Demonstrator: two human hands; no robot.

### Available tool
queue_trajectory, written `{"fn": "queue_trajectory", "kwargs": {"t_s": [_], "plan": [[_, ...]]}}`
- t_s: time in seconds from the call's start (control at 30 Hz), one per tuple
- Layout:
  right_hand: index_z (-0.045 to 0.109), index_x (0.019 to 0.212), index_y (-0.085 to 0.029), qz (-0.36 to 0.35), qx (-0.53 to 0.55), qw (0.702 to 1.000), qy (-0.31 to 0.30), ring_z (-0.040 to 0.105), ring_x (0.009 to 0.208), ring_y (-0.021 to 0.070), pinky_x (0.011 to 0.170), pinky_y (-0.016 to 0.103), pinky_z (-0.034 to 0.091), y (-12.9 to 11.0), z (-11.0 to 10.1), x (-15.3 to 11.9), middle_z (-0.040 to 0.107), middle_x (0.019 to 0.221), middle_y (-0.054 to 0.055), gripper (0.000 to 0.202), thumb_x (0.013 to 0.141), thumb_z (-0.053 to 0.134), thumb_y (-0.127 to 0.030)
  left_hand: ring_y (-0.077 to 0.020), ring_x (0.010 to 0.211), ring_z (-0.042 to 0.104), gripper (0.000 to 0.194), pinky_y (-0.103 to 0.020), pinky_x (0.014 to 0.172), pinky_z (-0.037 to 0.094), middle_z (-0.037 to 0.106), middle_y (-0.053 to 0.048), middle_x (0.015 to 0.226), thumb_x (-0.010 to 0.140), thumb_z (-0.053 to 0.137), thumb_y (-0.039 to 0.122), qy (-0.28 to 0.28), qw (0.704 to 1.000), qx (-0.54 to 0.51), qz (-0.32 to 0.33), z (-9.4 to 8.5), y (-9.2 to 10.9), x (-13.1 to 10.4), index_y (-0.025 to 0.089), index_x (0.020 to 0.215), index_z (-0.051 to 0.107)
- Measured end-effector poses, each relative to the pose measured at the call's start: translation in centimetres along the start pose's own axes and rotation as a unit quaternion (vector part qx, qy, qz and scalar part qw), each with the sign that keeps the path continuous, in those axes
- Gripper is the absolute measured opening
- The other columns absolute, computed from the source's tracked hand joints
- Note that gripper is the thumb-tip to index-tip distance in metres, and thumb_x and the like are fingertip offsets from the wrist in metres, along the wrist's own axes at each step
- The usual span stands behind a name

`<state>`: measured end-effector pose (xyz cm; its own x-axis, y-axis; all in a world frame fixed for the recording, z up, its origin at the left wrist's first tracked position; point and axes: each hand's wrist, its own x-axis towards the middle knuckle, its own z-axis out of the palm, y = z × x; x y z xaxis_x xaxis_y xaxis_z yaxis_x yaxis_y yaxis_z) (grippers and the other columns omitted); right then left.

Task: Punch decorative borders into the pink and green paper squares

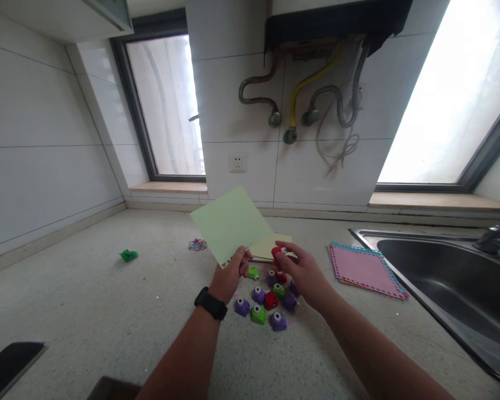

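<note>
A pale green paper sheet (233, 222) is held up by its lower corner in my left hand (232, 271), thumb on top; small holes show along the edge near the thumb. My right hand (304, 272) grips a small red punch (279, 251) between thumb and fingers, just right of the sheet. Below both hands, several small punches stand on the counter: purple (242, 306), green (258, 314) and red (270, 300). Behind the hands lies a stack of pale yellow paper (270, 246), partly hidden by the green sheet.
Pink paper (364, 269) with a punched border lies on other coloured sheets beside the sink (441, 278). Colourful paper bits (197, 245) sit behind my left hand. A crumpled green piece (129, 255) is farther left. A dark object (12, 364) occupies the near left corner.
</note>
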<state>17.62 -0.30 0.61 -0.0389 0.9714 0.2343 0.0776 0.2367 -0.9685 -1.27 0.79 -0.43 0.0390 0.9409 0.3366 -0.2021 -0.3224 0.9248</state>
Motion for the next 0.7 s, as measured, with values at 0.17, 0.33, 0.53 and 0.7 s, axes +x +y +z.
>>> {"fn": "queue_trajectory", "kwargs": {"t_s": [0.17, 0.33, 0.53, 0.7], "plan": [[0.068, 0.116, -0.024, -0.034, 0.178, 0.982, 0.057, 0.069, 0.093, 0.0210, 0.089, 0.040, 0.055, -0.6, -2.1, -0.7, 0.073, 0.106, 0.007, 0.039, 0.083, 0.072, -0.044, -0.0099, 0.046, 0.043, 0.044, -0.026, 0.057, 0.042, 0.037, 0.007, 0.046, 0.093, 0.050, 0.054, -0.006, 0.999, 0.039, 0.008, 0.5, 0.2, -0.7, 0.018, 0.071, 0.061], [0.071, 0.114, -0.024, -0.047, 0.271, 0.960, 0.055, 0.069, 0.101, 0.0212, 0.100, 0.044, 0.052, -1.3, -1.5, -1.3, 0.073, 0.112, 0.007, 0.033, 0.086, 0.069, -0.043, -0.0096, 0.045, 0.040, 0.041, -0.026, 0.055, 0.040, 0.033, 0.008, 0.047, 0.096, 0.048, 0.050, -0.009, 0.999, 0.038, 0.012, 0.7, 0.1, -0.9, 0.018, 0.075, 0.062], [0.064, 0.117, -0.027, -0.108, 0.220, 0.968, 0.051, 0.068, 0.104, 0.0221, 0.099, 0.044, 0.053, -2.2, -1.6, -2.3, 0.072, 0.109, 0.006, 0.041, 0.079, 0.078, -0.030, -0.0094, 0.045, 0.041, 0.040, -0.026, 0.058, 0.041, 0.032, 0.009, 0.047, 0.098, 0.047, 0.049, -0.015, 0.998, 0.054, 0.014, 0.9, 0.1, -1.3, 0.019, 0.075, 0.061], [0.064, 0.109, -0.026, -0.225, 0.168, 0.957, 0.075, 0.066, 0.105, 0.0210, 0.099, 0.042, 0.054, -2.2, -1.6, -2.6, 0.065, 0.113, 0.006, 0.037, 0.076, 0.080, -0.020, -0.0092, 0.046, 0.041, 0.041, -0.025, 0.055, 0.039, 0.032, 0.008, 0.048, 0.097, 0.047, 0.049, -0.018, 0.997, 0.073, 0.018, 0.9, -0.1, -1.4, 0.018, 0.074, 0.060]]}}
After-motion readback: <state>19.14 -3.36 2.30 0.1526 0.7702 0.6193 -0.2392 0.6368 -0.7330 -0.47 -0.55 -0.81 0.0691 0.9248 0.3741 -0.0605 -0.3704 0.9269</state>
